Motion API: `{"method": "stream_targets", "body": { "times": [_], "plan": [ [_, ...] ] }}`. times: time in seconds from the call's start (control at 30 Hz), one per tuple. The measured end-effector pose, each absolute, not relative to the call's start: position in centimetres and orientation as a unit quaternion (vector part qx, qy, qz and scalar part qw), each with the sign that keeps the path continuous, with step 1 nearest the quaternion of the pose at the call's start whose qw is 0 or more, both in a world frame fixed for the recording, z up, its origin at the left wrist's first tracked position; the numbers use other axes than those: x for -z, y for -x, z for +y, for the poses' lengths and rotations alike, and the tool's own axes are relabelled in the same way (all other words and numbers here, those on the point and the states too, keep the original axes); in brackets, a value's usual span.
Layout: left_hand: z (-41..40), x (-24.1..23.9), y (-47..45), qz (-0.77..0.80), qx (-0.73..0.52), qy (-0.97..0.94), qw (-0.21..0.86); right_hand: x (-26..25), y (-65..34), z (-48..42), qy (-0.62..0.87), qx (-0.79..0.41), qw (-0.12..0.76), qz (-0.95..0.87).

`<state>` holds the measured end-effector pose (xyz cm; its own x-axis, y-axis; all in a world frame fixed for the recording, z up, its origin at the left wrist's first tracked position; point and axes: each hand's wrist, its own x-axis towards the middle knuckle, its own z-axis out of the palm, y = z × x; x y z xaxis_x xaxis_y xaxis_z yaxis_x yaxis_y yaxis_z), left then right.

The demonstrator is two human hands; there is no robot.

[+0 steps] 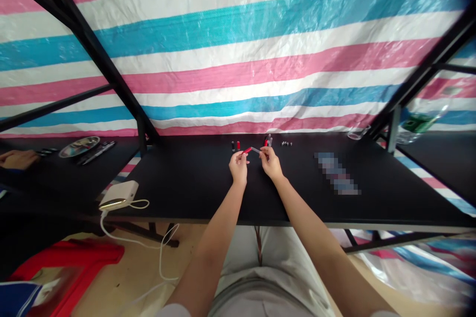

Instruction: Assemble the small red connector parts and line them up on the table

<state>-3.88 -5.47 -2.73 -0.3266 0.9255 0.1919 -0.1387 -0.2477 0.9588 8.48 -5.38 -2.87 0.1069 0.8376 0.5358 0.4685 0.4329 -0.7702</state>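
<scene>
At the middle of the black desk [186, 183], a slim grey tube [256, 150] sits between the hands. Far left of the tube lies a white corded adapter [119, 194]. The left hand [238, 168] pinches a red piece [246, 150] just left of the tube, whose other end the right hand [270, 163] pinches. Upright red and black pieces [235, 146] stand beyond the left hand, further upright pieces [267, 141] stand just right of the tube, and small dark parts [286, 143] lie further right.

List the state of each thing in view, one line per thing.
Left hand: pinching a red piece.
Right hand: pinching a slim grey tube.
Small black-and-red pieces: upright on the black table.
White power bank: lying at the table's edge, white cable attached.
Metal plate: lying on the side table.
Co-worker's hand: resting on the side table.
</scene>
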Motion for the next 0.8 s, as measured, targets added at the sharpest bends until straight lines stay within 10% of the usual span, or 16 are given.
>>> {"method": "stream_targets", "body": {
  "times": [0.8],
  "plan": [
    [-5.7,2.3,4.0,0.407,-0.602,-0.529,0.438,2.7,-8.0,-4.5,0.58,-0.109,0.366,-0.719]
  ]
}}
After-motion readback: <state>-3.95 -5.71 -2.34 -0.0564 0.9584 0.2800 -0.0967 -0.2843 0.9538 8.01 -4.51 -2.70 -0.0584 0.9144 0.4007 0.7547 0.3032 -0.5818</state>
